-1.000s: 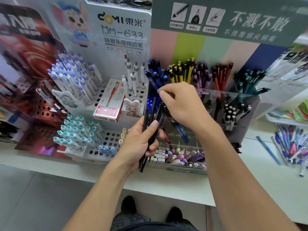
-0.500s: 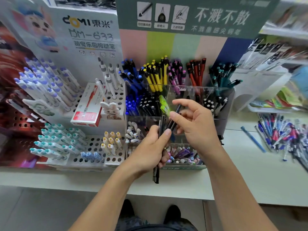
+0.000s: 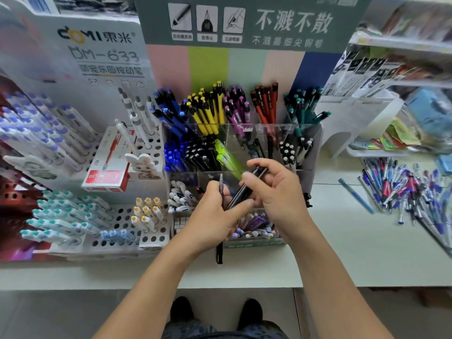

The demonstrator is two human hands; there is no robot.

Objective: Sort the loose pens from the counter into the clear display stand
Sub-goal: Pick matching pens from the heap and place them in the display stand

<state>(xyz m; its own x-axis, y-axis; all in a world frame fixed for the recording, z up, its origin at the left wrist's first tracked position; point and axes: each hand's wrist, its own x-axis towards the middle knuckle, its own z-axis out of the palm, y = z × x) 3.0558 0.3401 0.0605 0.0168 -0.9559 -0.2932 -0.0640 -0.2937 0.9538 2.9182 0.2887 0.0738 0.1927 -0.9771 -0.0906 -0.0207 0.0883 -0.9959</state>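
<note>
Two bare hands meeting in front of the clear display stand [image 3: 305,133] on the counter [image 3: 342,253]. Left hand [image 3: 212,221] curled around a dark pen [image 3: 221,189], upright through the fist, one end above the fingers and the other below the palm. Right hand [image 3: 276,194] pinching two black pens [image 3: 247,189], slanted from its fingertips down toward the left thumb; loose pens [image 3: 401,189] heaped well apart at right

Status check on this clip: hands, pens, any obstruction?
Left hand grips black pens. Right hand pinches one black pen, in front of clear display stand. Loose pens on counter. No obstruction.
</note>
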